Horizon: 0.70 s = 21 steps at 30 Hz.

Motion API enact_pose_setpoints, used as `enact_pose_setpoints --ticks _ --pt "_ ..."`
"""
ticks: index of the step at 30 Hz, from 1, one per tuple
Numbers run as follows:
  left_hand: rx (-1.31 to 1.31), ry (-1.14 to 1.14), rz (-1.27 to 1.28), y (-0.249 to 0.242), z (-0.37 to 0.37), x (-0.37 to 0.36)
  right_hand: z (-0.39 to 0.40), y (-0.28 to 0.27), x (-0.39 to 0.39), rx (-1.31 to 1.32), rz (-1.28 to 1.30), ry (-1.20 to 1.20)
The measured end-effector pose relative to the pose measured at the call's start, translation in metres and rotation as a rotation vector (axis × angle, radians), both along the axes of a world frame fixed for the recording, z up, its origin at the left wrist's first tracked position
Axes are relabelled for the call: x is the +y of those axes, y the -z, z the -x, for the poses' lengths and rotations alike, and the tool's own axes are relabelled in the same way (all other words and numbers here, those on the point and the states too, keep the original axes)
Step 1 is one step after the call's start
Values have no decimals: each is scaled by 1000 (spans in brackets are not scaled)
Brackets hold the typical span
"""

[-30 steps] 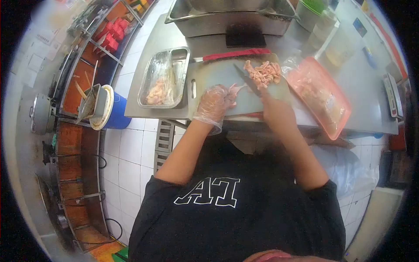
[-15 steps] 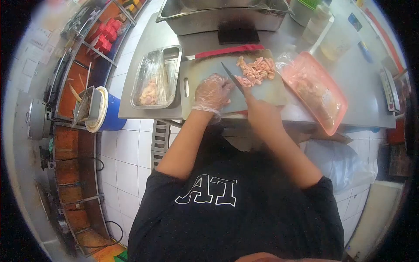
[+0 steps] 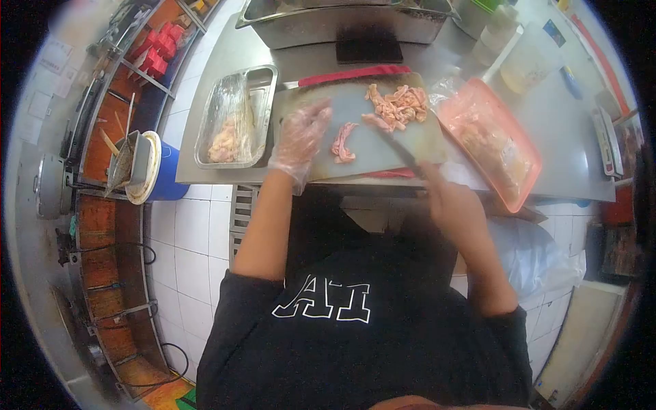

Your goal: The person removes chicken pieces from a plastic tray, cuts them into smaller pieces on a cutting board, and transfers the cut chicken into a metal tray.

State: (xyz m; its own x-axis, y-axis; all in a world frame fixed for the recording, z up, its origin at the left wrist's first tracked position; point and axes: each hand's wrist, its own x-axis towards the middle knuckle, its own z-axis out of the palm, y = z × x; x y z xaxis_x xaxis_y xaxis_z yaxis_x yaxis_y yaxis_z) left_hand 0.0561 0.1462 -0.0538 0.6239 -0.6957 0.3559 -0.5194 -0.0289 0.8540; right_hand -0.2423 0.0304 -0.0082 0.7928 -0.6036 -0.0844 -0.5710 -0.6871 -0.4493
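Note:
A clear plastic glove covers my left hand (image 3: 301, 137), which is over the left part of the cutting board (image 3: 348, 102) with its fingers stretched out and nothing seen in them. A strip of raw meat (image 3: 344, 143) lies just right of it on the board. My bare right hand (image 3: 447, 205) is closed round the handle of a knife (image 3: 403, 152) at the board's front right edge. The blade points up and left, its tip near a pile of cut raw meat (image 3: 400, 106) at the board's upper right.
Left of the board stands a metal tray (image 3: 265, 119) partly wrapped in film, with meat inside. A pink tray (image 3: 523, 147) of bagged meat lies to the right. Behind are a red-handled object (image 3: 355, 74) and a large steel pan (image 3: 301, 33). A blue bucket (image 3: 167, 174) stands lower left.
My left hand has moved left, uncovering the meat strip. My right hand has drawn the knife down and to the right, away from the board's middle. The view has shifted slightly.

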Motion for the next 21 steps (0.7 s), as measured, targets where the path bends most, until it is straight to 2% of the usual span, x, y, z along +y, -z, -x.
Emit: enact_pose_setpoints --ticks 1,3,4,6,7,9,11,13,14,15,16,17,19,21 --pt "-4 -5 -1 0 -2 7 1 6 -4 -62 38 41" --pt "-299 -182 -356 -3 0 24 1 10 -8 -83 30 67" --pt "-303 -190 -361 -7 6 28 0 12 -9 -130 20 83" --pt "-452 -29 -695 -20 24 28 -4 11 -5 -178 3 90" --pt "-454 -37 -698 -26 31 25 -8 7 -2 -202 -51 88" --pt "-195 24 -765 -35 41 17 -10 8 -1 -231 -101 87" --pt "-160 18 -736 -33 34 15 -10 21 -5 -328 8 -37" --pt "-128 26 -708 -17 16 13 -9 11 -4 -292 -39 -22" --pt "-85 123 -469 1 0 15 -8 8 -4 -252 -95 -13" --pt "-38 220 -231 -7 0 13 -5 9 -5 -255 -94 1" --pt "184 219 -142 -17 0 12 -1 11 -7 -310 -105 -8" --pt "180 230 -146 -24 1 9 3 14 -8 -364 -115 -19" --pt "496 222 -45 -36 -2 1 9 16 -11 -430 -67 0" --pt "446 228 -136 -49 -1 -12 13 16 -12 -498 -16 13"
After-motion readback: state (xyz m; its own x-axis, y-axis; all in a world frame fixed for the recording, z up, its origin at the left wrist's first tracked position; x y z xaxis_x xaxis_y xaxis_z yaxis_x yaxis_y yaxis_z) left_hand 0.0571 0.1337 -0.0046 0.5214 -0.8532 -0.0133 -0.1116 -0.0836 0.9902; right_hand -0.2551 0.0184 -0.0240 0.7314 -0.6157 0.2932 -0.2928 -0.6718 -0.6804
